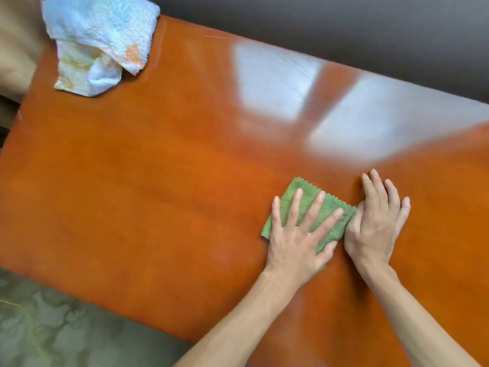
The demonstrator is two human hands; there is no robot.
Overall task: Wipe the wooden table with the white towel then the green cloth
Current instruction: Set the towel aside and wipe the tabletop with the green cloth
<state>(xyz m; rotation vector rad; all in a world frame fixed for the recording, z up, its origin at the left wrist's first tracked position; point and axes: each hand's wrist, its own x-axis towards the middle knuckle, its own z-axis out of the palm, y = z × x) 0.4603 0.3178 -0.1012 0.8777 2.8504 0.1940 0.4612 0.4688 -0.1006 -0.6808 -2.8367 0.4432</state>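
Note:
The glossy orange-brown wooden table point(148, 181) fills most of the view. A small folded green cloth point(307, 197) lies flat on it, right of centre. My left hand point(296, 234) presses down on the cloth with its fingers spread. My right hand point(375, 221) rests flat on the bare wood just to the right, its thumb touching the cloth's right edge. The white towel point(100, 41), with faint orange and yellow print, lies crumpled at the table's far left corner, away from both hands.
Bright window reflections point(344, 109) shine on the table's far right part. A dark wall or floor point(344, 25) runs behind the far edge. A grey-green patterned floor point(58, 321) shows past the near left edge. Something tan point(16, 49) stands at the far left.

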